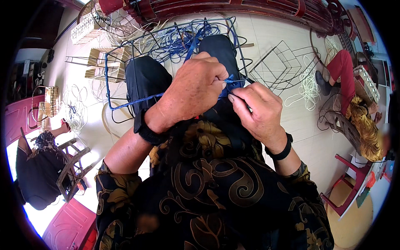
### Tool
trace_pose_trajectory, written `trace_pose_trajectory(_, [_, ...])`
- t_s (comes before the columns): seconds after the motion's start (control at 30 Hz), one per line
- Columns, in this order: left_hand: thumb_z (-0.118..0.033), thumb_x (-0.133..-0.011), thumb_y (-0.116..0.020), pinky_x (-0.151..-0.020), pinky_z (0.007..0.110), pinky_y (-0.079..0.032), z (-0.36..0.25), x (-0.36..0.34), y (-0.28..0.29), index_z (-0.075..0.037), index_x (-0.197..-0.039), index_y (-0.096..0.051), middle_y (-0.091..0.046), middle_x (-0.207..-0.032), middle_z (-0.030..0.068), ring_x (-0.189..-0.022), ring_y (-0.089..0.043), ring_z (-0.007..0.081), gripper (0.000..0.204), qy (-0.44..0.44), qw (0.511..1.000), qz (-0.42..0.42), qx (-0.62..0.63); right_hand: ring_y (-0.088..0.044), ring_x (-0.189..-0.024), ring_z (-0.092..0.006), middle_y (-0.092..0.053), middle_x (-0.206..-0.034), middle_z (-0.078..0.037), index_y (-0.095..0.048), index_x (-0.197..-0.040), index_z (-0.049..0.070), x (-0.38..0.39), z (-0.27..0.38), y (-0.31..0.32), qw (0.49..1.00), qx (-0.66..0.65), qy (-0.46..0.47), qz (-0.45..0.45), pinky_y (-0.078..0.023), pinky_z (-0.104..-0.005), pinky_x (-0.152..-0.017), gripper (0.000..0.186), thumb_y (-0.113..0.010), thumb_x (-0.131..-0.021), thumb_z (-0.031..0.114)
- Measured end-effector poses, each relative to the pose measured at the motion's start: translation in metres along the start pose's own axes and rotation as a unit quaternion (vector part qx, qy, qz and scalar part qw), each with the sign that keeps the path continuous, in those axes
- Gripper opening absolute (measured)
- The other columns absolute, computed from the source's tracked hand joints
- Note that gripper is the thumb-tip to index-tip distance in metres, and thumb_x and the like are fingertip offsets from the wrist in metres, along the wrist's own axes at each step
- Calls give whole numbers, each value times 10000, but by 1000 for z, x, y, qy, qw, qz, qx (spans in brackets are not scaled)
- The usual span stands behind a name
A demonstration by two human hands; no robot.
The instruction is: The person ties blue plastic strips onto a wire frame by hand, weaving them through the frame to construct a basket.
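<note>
A metal wire frame (107, 83) partly wrapped in blue cord (137, 101) spans my knees. My left hand (196, 83) is closed over the cord along the frame's near rail, thumb and index finger pinched on it near the right corner. Just right of it and lower, my right hand (256, 110) has its fingers curled, thumb and index finger at the dark blue strands under the rail, gripping them. A tangle of loose blue cord (179, 43) lies inside the frame beyond my hands, partly hidden by my knees.
Bare wire frames (283, 66), pale cord coils (310, 83) and woven baskets (89, 26) lie on the tiled floor. A carved wooden furniture piece (208, 10) stands ahead. One person (41, 171) sits at left, another (362, 125) at right beside a red stool (346, 185).
</note>
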State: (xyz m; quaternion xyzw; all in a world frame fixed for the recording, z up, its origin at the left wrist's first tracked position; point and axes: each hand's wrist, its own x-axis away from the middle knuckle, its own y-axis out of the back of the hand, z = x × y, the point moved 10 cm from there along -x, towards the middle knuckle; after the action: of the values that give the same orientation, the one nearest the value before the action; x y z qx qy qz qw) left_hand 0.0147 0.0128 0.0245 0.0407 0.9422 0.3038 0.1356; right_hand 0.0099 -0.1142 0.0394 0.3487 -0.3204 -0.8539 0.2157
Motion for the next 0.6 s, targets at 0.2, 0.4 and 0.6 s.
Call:
trace_pose_trajectory(0.2, [20,-717,-673,-669,360,-443,2,1,-1,10,-836,-639,-582,-729,109,-742,-538,272,125,7,1000,0,5,-579,-590,-238,-588,-709,-71,-677,-890,58,-3,-1,6,1000,-18,-24,1,-454,-342,-525,190,-785,-734,66])
trace_pose_trajectory(0.4, [12,-721,-682,-678,361,-458,2,-1,-2,10,-843,-644,-583,-728,107,-762,-556,268,128,8,1000,18,-5,-593,-782,-242,-625,-903,-68,-691,-939,56,-13,8,17,998,16,17,-51,-485,-324,-632,246,-761,-705,33])
trace_pose_trajectory(0.6, [-22,-735,-649,-719,414,-470,7,-3,-1,-8,-737,-641,-622,-727,121,-782,-577,327,16,32,999,22,28,-556,-845,-221,-622,-914,-11,-701,-908,107,-27,7,7,997,58,49,17,-450,-348,-735,247,-727,-678,20])
